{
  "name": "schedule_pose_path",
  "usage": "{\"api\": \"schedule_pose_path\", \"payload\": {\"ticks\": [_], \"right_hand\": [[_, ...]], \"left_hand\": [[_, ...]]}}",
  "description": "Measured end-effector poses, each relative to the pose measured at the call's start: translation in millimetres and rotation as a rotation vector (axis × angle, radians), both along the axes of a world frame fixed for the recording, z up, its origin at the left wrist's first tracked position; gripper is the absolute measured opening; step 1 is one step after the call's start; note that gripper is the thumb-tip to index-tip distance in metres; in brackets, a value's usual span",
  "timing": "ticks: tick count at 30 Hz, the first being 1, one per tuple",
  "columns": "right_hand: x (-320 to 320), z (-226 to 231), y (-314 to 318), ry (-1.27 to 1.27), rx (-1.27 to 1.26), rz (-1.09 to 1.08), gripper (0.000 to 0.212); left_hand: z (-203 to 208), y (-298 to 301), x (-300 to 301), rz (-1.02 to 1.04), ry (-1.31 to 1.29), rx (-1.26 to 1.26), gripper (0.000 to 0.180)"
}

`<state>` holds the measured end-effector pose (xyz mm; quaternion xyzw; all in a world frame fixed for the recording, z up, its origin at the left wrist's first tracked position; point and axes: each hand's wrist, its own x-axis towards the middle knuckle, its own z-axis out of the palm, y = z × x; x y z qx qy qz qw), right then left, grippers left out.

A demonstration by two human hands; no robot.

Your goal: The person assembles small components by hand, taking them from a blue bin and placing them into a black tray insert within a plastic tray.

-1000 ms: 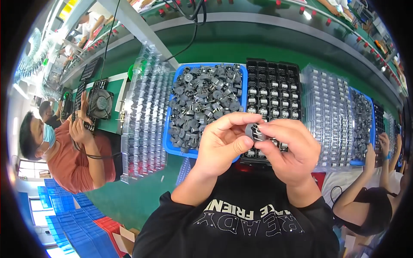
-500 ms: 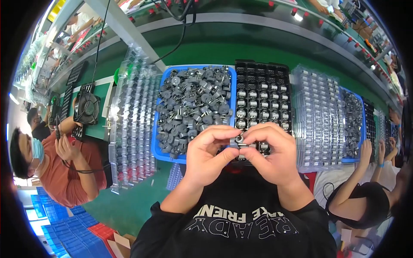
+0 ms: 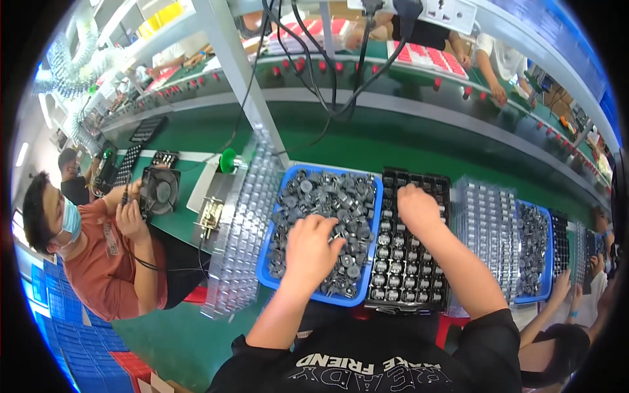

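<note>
My left hand (image 3: pixel 310 251) reaches over the blue bin (image 3: pixel 261 262), its thumb apart from its fingers. It touches or hovers just above a heap of small grey round parts with metal pins (image 3: pixel 333 196); its fingertips are partly hidden. Beside the bin, my right hand (image 3: pixel 420 208) is lowered to the far half of a black compartment tray (image 3: pixel 407 305), fingers bunched and pointing down. Whatever those fingers grip is hidden. Silver cylindrical parts (image 3: pixel 395 267) fill many nearer pockets of this tray.
Stacked clear plastic trays (image 3: pixel 244 242) flank the bin on the left; another clear stack (image 3: pixel 485 229) stands right of the black tray. A person (image 3: pixel 118 252) holding a cable sits at left near a fan (image 3: pixel 160 190). Black cables (image 3: pixel 334 92) hang ahead beside a metal post (image 3: pixel 246 78).
My hands, earlier together holding a small grey-and-silver part, have separated: the left to the bin, the right to the black tray. The view has tilted up, showing more of the far bench.
</note>
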<state>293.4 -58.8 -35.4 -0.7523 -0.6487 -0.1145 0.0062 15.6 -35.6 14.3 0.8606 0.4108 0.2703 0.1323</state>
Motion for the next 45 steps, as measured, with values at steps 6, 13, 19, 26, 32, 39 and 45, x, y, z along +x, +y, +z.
{"api": "schedule_pose_path", "payload": {"ticks": [6,13,19,26,32,39,45], "right_hand": [[15,6,-9,0.026,0.092,0.121,0.009],[23,95,-118,0.691,0.198,0.028,0.039],[58,101,-277,0.574,0.241,-0.712,0.036],[62,39,-327,0.602,0.212,-0.785,0.031],[53,36,-352,0.691,0.296,-0.628,0.013],[49,43,-344,0.783,0.228,-0.581,0.014],[46,26,-328,0.937,0.526,-0.501,0.004]], "left_hand": [[-8,5,21,0.012,0.029,-0.032,0.025],[0,25,25,0.058,0.141,-0.066,0.025],[-19,37,38,-0.043,0.017,0.006,0.015],[-25,22,13,0.046,-0.165,0.086,0.014],[-31,10,21,0.175,-0.187,-0.073,0.020],[-22,16,4,0.090,-0.332,-0.166,0.035],[-14,29,-3,0.075,-0.523,-0.498,0.027]]}}
